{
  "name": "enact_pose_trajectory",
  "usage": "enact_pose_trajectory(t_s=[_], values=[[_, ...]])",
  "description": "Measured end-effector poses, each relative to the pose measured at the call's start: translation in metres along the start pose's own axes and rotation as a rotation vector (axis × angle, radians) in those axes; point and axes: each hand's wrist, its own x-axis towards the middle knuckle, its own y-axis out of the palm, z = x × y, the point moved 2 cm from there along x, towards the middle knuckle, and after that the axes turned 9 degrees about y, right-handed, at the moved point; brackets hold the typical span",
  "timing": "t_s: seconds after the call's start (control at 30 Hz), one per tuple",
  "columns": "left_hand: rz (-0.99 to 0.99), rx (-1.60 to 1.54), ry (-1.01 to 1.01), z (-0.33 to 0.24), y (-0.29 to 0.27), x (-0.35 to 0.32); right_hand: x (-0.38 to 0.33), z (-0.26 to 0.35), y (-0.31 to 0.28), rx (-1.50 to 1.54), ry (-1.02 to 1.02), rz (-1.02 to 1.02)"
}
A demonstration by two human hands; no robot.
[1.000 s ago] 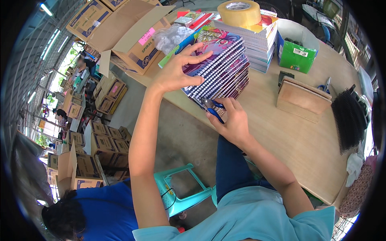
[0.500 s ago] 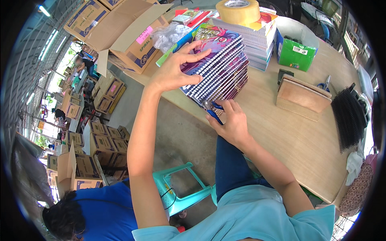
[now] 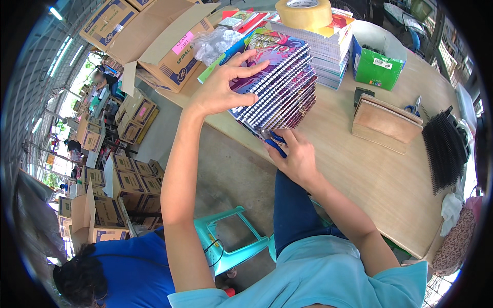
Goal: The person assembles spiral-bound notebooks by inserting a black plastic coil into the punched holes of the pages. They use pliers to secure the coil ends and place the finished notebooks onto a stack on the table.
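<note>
A stack of spiral notebooks (image 3: 280,87) with colourful covers stands at the table's near edge, its white and dark wire bindings turned toward me. Across the top cover lies my left hand (image 3: 221,87), fingers spread and thumb stretched to the binding edge. My right hand (image 3: 298,156) is closed around blue-handled pliers (image 3: 276,147). Their metal jaws are at the lower near corner of the stack, by the ends of the wire bindings. What the jaws grip, if anything, is too small to tell.
Behind the stack are more notebooks (image 3: 328,61) topped by a tape roll (image 3: 305,14), and a green box (image 3: 379,69). On the right are a wooden block (image 3: 387,123), scissors (image 3: 415,107) and black wire spirals (image 3: 442,149). A co-worker in blue (image 3: 131,269) and a turquoise stool (image 3: 205,236) are lower left.
The pliers and my right hand have shifted very slightly at the stack's lower corner. My left hand stays on the top notebook.
</note>
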Motion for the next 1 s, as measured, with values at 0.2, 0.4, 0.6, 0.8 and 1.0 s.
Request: enact_pose_trajectory(t_s=[0.2, 0.4, 0.6, 0.8, 1.0], values=[[-0.004, -0.022, 0.024, 0.003, 0.001, 0.0, 0.01, -0.015, 0.004, 0.758, 0.795, 0.516], [0.0, -0.024, 0.004, 0.004, 0.001, 0.0, -0.005, 0.011, -0.003, -0.219, -0.011, -0.02], [-0.002, 0.001, 0.007, 0.001, 0.002, 0.001, 0.008, -0.017, 0.001, 0.651, 0.768, 0.457], [-0.004, -0.005, 0.015, 0.003, 0.002, -0.002, -0.01, 0.002, -0.005, -0.025, 0.059, 0.01], [-0.002, 0.0, 0.01, 0.003, 0.002, -0.001, -0.012, -0.013, 0.001, 0.124, 0.242, 0.154]])
